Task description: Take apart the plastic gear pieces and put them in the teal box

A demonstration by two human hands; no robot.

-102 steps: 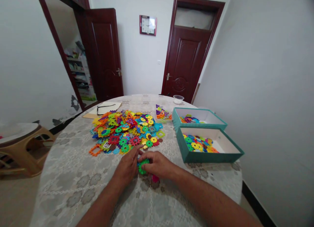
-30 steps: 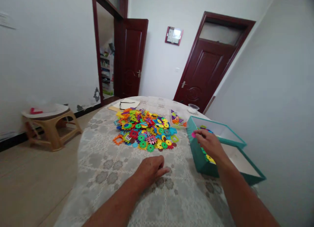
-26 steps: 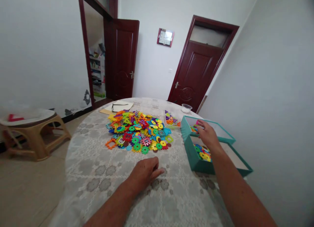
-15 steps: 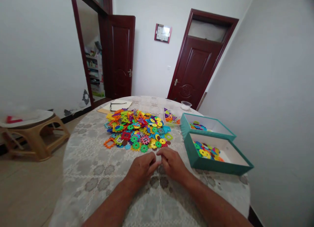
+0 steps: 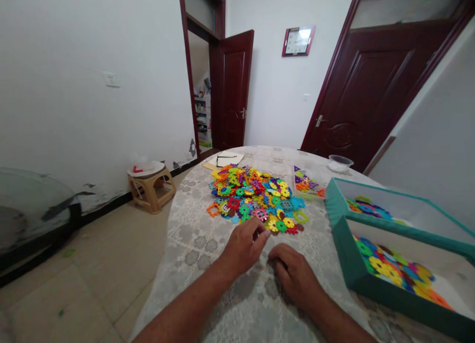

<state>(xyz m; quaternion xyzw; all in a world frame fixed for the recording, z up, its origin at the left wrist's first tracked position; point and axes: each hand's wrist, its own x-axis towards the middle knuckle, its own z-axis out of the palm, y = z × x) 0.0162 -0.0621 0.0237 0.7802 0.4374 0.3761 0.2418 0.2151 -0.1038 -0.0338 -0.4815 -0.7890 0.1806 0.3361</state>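
Reaching farther forward with the left hand point(image 5: 245, 246) than half a second ago, now at the near edge of the pile of plastic pieces point(image 5: 252, 189) in the middle of the worktop point(image 5: 185, 259). Within touch of loose pieces on that side only, judging from this, with the right hand point(image 5: 295, 273) lower, just beside and short of the pile. Holding the left grip nearly closed, thumb close to forefinger; impossible to tell whether around a piece. Resting the right grip half curled on the cloth, with no piece showing but the palm hidden. Also seeing, along the right edge, the front box point(image 5: 349, 264) with pieces inside, and behind it the rear box point(image 5: 334, 197), both behind raised walls. Toward the far edge, a clear tray point(image 5: 313, 179) and a bowl point(image 5: 340, 168); toward the far left, paper point(image 5: 235, 161) under glasses point(image 5: 227, 157), out of the way.
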